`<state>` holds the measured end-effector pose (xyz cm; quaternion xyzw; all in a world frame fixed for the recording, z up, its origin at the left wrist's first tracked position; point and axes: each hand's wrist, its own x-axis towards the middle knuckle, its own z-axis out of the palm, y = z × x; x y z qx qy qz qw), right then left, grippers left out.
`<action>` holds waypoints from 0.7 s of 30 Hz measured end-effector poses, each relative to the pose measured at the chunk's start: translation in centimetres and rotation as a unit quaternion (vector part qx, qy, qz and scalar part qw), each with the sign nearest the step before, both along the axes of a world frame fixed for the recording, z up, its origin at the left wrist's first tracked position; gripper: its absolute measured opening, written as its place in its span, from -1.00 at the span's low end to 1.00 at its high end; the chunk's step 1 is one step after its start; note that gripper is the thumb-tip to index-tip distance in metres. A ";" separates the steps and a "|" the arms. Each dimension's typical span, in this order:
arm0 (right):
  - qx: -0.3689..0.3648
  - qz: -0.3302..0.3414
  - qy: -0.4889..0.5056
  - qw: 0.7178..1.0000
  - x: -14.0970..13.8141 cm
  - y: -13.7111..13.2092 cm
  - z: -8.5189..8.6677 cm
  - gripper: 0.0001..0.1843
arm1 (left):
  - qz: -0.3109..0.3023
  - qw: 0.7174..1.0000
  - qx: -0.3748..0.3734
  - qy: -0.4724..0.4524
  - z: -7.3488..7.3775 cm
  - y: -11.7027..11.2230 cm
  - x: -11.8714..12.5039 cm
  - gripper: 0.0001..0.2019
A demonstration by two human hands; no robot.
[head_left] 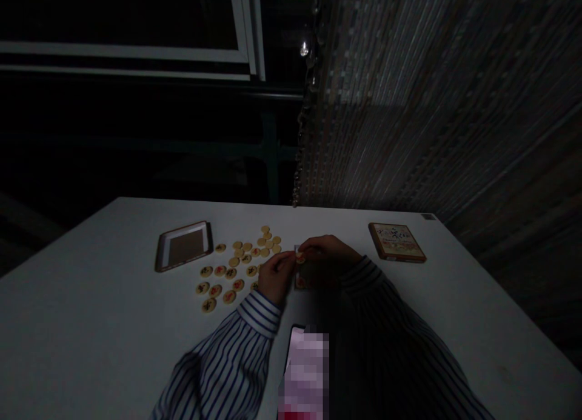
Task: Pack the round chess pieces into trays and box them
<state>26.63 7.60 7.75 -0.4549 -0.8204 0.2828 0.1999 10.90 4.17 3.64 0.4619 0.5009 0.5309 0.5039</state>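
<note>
Both my hands meet over a white table. My left hand and my right hand pinch one small round yellowish game piece between their fingertips. Both wrists wear striped sleeves. Several more round pieces, some with red or dark marks, lie scattered on the table just left of my hands. Something flat lies under my hands; I cannot make out what it is in the dim light.
An open box tray sits left of the pieces. A box lid with a printed picture lies at the right. A lit phone rests near my body. A woven blind hangs behind the table.
</note>
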 end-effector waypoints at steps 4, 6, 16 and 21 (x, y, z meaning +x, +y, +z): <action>0.009 0.018 0.009 1.000 0.1 0.1 -0.3 -0.77 | 0.002 1.000 0.004 -0.007 0.2 -0.1 0.0 -0.77; 0.013 0.012 0.004 1.000 0.1 0.1 -0.4 -0.76 | 0.002 1.000 0.003 -0.011 0.2 -0.1 0.0 -0.78; 0.069 0.005 -0.081 0.994 -0.5 -0.2 0.1 -0.73 | 0.001 0.999 0.004 -0.041 -1.2 0.4 0.0 -0.74; 0.114 0.025 -0.145 0.982 -1.0 -0.3 0.3 -0.67 | -0.002 0.999 0.004 -0.043 -0.9 0.3 -0.1 -0.74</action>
